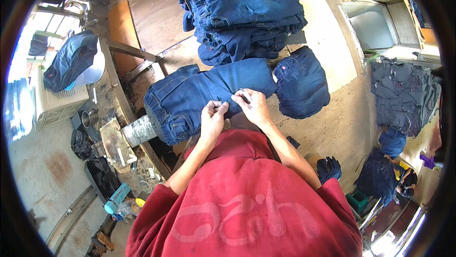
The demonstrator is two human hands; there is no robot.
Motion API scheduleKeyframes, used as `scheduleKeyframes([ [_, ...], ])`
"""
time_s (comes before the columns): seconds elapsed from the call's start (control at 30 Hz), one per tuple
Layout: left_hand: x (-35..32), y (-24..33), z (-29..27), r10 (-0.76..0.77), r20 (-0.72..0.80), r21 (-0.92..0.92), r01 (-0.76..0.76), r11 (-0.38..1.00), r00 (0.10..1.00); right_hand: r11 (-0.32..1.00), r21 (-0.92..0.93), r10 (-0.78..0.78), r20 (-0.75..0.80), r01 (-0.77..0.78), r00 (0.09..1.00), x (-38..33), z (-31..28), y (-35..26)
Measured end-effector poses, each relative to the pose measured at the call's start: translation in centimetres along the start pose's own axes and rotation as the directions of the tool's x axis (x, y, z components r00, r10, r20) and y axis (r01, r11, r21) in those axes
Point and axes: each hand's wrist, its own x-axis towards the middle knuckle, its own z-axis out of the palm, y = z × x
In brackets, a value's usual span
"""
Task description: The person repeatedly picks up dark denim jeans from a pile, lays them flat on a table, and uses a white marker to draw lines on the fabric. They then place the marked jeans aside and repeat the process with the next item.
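A pair of dark blue denim jeans [209, 96] lies spread across the wooden desk [327, 114] at the centre of the frame, apparently flattened so its lower edge sits right under the hands. The left hand [212, 120] pinches a fold of the denim, its grip closed on the cloth, seemingly to keep it taut. Just beside it, the right hand [254, 106] presses on the same edge and holds a small thin pale tool [244, 93]; its kind is too small to make out. A heap of folded dark blue jeans [244, 12] sits at upper centre, within reach. The red sweatshirt [247, 204] hides the desk's near edge, and the fingertips are buried in folds.
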Motion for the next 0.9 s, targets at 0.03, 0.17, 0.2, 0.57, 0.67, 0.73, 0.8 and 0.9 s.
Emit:
scheduleKeyframes([
  [0.03, -0.7, -0.2, 0.0, 0.008, -0.010, 0.010, -0.008, 1.000, 1.000, 1.000, 0.002, 0.029, -0.002, -0.029, 1.000, -0.1, 0.0, 0.1],
  [0.17, -2.8, -0.2, -0.4, -0.164, -0.069, -0.130, 0.155, 0.979, 0.984, 0.993, 0.083, 0.073, 0.066, -0.079, 0.995, -0.2, -0.2, -0.1],
  [0.2, -3.2, 0.0, -0.4, -0.172, -0.081, -0.117, 0.162, 0.980, 0.982, 0.995, 0.055, 0.084, 0.085, -0.088, 0.993, -0.2, -0.3, -0.2],
  [0.57, -3.0, 2.9, -1.4, -0.411, 0.067, -0.198, 0.416, 0.888, 0.909, 0.997, 0.071, 0.004, 0.056, -0.008, 0.998, -0.5, -0.7, -0.5],
  [0.67, -1.9, 2.8, -0.9, -0.272, 0.134, -0.055, 0.282, 0.958, 0.953, 0.998, 0.047, 0.028, 0.071, -0.032, 0.997, -0.3, -0.7, -0.4],
  [0.73, -1.7, 2.5, -1.0, -0.168, 0.154, -0.048, 0.178, 0.983, 0.974, 0.996, 0.084, 0.030, 0.078, -0.037, 0.997, -0.1, -0.9, -0.7],
  [0.8, -1.8, 2.2, -1.6, -0.268, 0.152, -0.162, 0.292, 0.943, 0.951, 0.999, 0.010, 0.051, 0.093, -0.053, 0.994, 0.0, -1.4, -1.5],
  [0.9, -2.1, 2.2, -3.4, -0.321, 0.261, -0.136, 0.364, 0.921, 0.910, 0.979, -0.195, 0.076, 0.100, -0.055, 0.992, 0.0, -3.0, -3.4],
])
